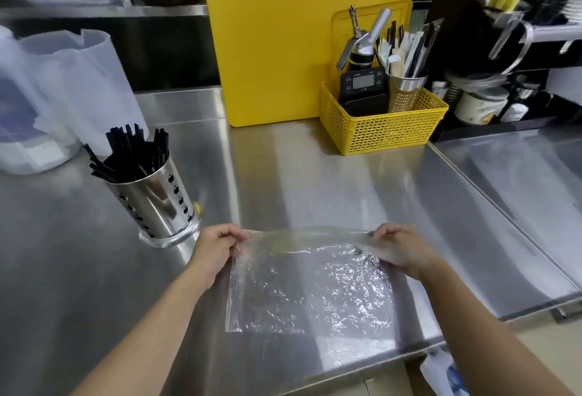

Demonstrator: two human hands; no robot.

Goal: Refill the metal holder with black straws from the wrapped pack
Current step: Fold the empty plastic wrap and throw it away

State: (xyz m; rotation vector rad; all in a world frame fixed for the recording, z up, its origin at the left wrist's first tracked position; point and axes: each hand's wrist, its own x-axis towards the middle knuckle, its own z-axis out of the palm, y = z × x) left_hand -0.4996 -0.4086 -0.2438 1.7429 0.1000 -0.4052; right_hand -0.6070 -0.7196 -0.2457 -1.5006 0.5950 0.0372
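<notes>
A perforated metal holder [157, 203] stands on the steel counter at the left, filled with several black straws [132, 156] that lean out to the left. In front of me a crinkled clear plastic wrapper [308, 291] lies flat with no straws visible inside. My left hand [217, 247] pinches its far left corner. My right hand [400, 247] pinches its far right corner. The far edge is stretched taut between the two hands and lifted a little off the counter.
A yellow basket [384, 128] at the back right holds a timer, a metal cup of wrapped utensils and a dispenser. A yellow cutting board [274, 49] leans behind it. Translucent plastic bags [63, 80] sit at the far left. The counter's front edge [378, 361] is close.
</notes>
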